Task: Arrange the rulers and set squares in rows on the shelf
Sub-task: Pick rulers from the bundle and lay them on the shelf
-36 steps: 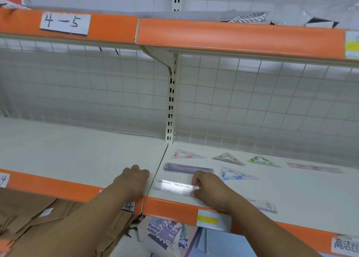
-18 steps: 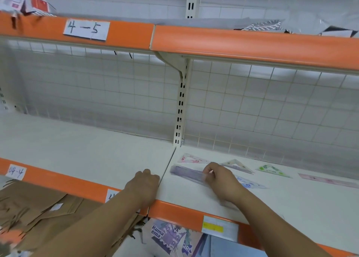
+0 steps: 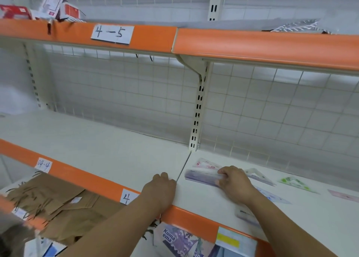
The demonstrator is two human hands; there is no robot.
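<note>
The right hand (image 3: 235, 183) grips the right end of a purple ruler (image 3: 200, 177), fingers curled over its far edge and thumb at its near edge. The ruler runs out to the left of that hand, on the shelf (image 3: 97, 146) or just above it; which one cannot be told. Just behind the ruler and the fingertips lies a pink set square (image 3: 206, 164).

To the right of the hand are a clear set square (image 3: 256, 174), then a green set square (image 3: 295, 184), and well apart a pink ruler (image 3: 345, 195). A blue set square (image 3: 272, 196) shows just right of the wrist. A second purple ruler (image 3: 245, 216) lies partly under the forearm, toward the shelf's front edge.

The left hand (image 3: 161, 187) rests on the shelf left of the held ruler, beside the seam between boards, fingers curled under and holding nothing.
</note>
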